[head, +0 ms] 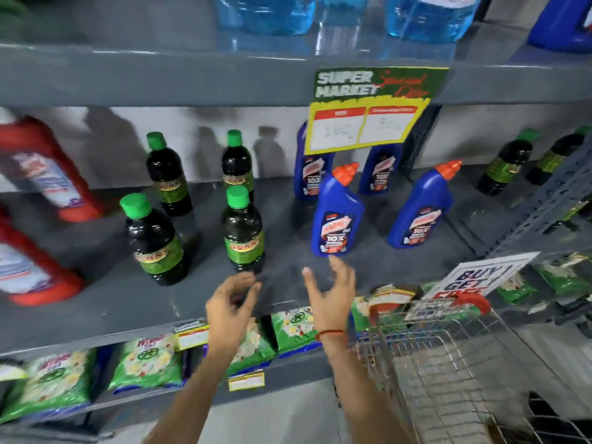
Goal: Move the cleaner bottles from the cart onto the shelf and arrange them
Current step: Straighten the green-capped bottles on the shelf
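Note:
Several dark cleaner bottles with green caps stand on the grey shelf (96, 302); the nearest one (244, 230) is just above my left hand (231, 302). Several blue cleaner bottles with orange caps stand to the right; the front one (337, 216) is just above my right hand (330, 293). Both hands hover over the shelf's front edge, fingers spread and curled, holding nothing. The wire cart (448, 363) is at the lower right; no bottles show inside it.
Red bottles (41, 174) stand at the shelf's left end. A price sign (368, 123) hangs from the shelf above, where clear blue jugs (269, 11) sit. Green detergent packs (147, 363) fill the shelf below. A slotted metal upright (544, 200) and a promo card (477, 277) are at right.

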{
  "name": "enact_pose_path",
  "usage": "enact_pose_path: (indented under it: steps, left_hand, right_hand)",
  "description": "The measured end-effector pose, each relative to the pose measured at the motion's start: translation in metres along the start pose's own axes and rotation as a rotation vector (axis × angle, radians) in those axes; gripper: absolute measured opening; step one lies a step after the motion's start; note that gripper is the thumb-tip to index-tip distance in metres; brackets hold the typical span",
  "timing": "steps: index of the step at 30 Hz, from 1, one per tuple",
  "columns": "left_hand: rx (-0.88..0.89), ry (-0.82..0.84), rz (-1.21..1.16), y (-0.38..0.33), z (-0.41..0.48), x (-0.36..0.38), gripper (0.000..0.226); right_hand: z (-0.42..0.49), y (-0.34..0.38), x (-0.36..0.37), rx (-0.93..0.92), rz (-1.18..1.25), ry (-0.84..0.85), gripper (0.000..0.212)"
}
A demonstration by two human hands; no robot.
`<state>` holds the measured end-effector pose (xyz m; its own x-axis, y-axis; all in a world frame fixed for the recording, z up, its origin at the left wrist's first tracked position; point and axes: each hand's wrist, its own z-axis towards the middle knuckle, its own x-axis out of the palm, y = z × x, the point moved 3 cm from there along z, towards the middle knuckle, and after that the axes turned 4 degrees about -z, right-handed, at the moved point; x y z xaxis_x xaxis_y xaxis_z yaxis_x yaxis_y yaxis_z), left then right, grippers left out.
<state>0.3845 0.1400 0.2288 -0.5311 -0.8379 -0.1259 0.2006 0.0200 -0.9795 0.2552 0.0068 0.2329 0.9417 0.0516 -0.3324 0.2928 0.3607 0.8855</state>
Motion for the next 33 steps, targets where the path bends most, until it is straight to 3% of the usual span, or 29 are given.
enact_pose_path:
  steps: [4, 6, 8, 10, 17, 33]
  left_hand:
    - [0.009, -0.374, 0.081, 0.009, -0.002, -0.091, 0.02]
    - [-0.047, -0.434, 0.165, 0.017, 0.013, -0.12, 0.043]
    - [-0.108, -0.344, 0.249, 0.025, 0.032, -0.133, 0.075]
    - [-0.119, -0.229, 0.314, 0.027, 0.048, -0.135, 0.085]
    - [-0.098, -0.161, 0.494, 0.032, 0.07, -0.132, 0.057]
    - [-0.114, -0.111, 0.547, 0.036, 0.076, -0.13, 0.067]
  right_hand:
    - [-0.019, 0.033, 0.066, 0.031, 0.047, 0.394, 0.082]
    - [-0.021, 0.041, 0.087, 0.046, 0.004, 0.451, 0.092]
    - [-0.02, 0.044, 0.098, 0.047, -0.036, 0.444, 0.092]
    - [-0.017, 0.047, 0.104, 0.037, -0.043, 0.403, 0.084]
    - [-0.017, 0.046, 0.111, -0.005, -0.07, 0.338, 0.073]
    - [-0.017, 0.049, 0.113, -0.02, -0.109, 0.339, 0.08]
